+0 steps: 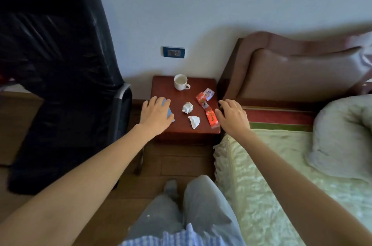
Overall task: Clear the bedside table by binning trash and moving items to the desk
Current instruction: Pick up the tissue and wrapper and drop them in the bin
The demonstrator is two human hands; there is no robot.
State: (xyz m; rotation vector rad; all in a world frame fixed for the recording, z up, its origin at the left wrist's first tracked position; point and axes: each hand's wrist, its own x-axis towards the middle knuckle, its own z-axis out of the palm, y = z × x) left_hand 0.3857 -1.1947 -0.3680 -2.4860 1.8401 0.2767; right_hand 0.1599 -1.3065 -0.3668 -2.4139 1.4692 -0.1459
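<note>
The dark red bedside table (161, 86) stands against the wall. A white cup (180, 82) sits at its back. Two crumpled white tissues lie in the middle, one balled (187, 107) and one looser (194, 122) nearer the front. A torn red and white wrapper (205, 96) and a long red wrapper (211, 117) lie along the right side. My left hand (156, 114) lies spread over a flat blue item (170, 115) at the table's left front, hiding most of it. My right hand (231, 117) hovers open at the table's right edge, beside the long red wrapper.
A chair draped in black plastic (60, 64) stands close on the left. The bed (281, 165), with brown headboard (302, 74) and pillow (342, 135), borders the table on the right. A wall socket (174, 52) sits above. My legs stand on the wooden floor in front.
</note>
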